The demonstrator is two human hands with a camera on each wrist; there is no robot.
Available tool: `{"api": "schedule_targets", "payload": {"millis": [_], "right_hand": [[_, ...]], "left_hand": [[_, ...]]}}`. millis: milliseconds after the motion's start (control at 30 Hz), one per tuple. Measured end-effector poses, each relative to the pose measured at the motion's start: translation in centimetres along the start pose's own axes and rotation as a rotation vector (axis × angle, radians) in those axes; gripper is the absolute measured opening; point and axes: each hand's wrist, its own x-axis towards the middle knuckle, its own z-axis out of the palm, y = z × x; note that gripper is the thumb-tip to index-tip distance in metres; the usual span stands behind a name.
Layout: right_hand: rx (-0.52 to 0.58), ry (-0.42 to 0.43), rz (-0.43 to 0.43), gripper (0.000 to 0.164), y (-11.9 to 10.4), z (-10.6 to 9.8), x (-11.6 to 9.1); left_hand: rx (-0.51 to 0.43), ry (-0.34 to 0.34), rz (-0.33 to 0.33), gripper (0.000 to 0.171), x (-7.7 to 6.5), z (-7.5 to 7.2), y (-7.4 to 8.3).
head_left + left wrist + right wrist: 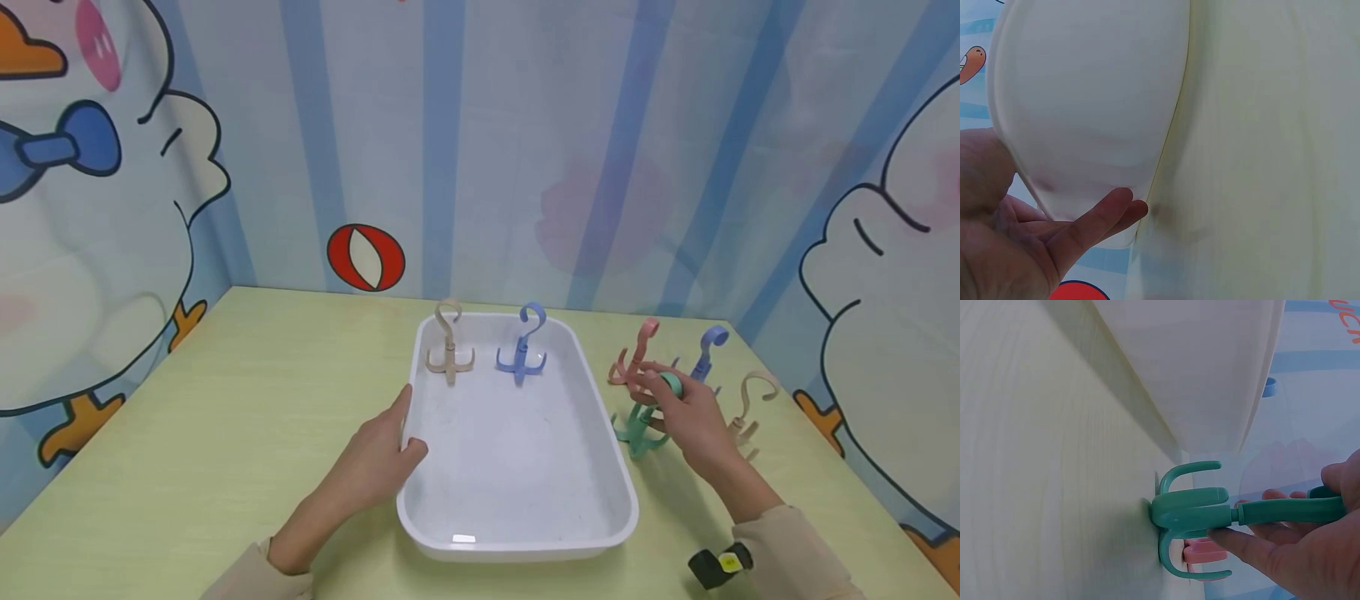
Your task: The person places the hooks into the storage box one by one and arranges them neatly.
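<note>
My left hand (373,462) grips the left rim of a white tray (517,467), thumb over the edge. In the left wrist view, its fingers (1094,228) lie against the tray's outer wall. My right hand (697,421) holds a green multi-prong hook (1200,514) by its curved upper part, just right of the tray. The prongs point upward, and their base is at or just above the tabletop. Inside the tray's far end are a beige hook (450,363) and a blue hook (521,360), both upright.
Around my right hand stand a pink hook (642,343), another blue hook (705,354) and another beige hook (742,417). A black strap piece (712,568) is by the right sleeve. The pale yellow table (225,433) meets a striped cartoon backdrop (480,150) behind the tray.
</note>
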Motion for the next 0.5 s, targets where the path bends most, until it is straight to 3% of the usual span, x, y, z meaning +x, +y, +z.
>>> {"api": "schedule_targets", "payload": {"millis": [500], "right_hand": [[0.012,-0.053,-0.079,0.064,-0.4,-1.5,0.1]], "left_hand": [[0.005,0.001,-0.001,0.079,0.0,0.0,0.0]]}}
